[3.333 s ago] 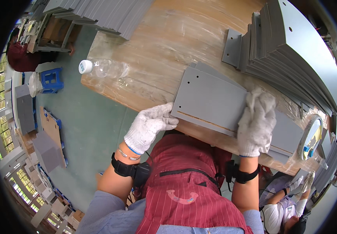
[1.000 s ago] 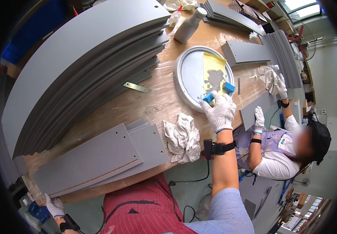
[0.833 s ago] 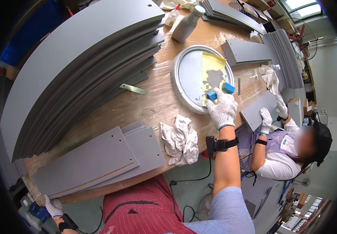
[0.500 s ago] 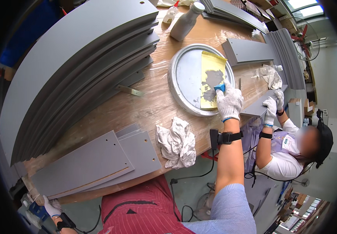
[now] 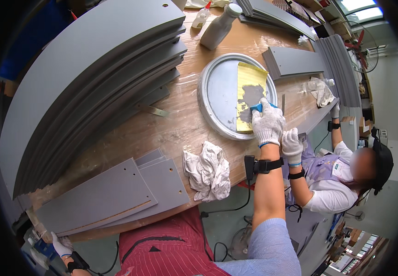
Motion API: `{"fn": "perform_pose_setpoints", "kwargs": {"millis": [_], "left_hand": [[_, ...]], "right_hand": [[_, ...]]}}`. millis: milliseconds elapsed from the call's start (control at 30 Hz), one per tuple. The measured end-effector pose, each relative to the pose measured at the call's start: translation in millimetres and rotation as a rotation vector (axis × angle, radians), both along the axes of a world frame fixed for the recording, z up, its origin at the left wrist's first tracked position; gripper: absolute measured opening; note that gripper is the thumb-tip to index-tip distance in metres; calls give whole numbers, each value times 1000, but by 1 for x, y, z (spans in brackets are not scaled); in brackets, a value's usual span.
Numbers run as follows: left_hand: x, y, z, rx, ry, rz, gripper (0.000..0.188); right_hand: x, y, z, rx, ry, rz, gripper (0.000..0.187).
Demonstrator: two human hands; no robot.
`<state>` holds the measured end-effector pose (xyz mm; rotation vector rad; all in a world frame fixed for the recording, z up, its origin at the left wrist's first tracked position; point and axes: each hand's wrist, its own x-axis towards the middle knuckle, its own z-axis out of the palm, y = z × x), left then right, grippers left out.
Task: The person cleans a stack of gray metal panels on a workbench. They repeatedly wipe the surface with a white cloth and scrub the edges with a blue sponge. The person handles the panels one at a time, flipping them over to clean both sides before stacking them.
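Note:
My gloved right hand is closed around a small blue putty spreader. The spreader is over grey putty smeared on a yellow sheet, and its working edge is partly hidden by my fingers. Beneath the sheet is a round, pale grey lid or shallow pan with a raised rim. Far to the lower left, my gloved left hand grips the near corner of a flat grey board, its fingers partly hidden. That board overlaps other grey boards at the table's near edge.
Curved grey panels are stacked at left. A crumpled white cloth lies near the pan; a grey bottle and a red-tipped glue bottle stand behind it. At right, a co-worker stands near another grey board.
My right hand has shifted slightly, turning the blue spreader over the putty. The co-worker's hands have moved apart, one nearer my wrist and one farther along the board. My left hand stays put.

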<state>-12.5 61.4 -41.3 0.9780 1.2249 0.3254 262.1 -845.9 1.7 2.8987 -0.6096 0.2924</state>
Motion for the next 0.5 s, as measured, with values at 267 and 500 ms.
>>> {"fn": "perform_pose_setpoints", "kwargs": {"millis": [267, 500], "left_hand": [[3, -10, 3, 19, -13, -33, 58], [-6, -12, 0, 10, -58, -44, 58]], "right_hand": [[-9, 7, -6, -8, -6, -48, 47], [-14, 31, 0, -4, -31, -87, 46]]}}
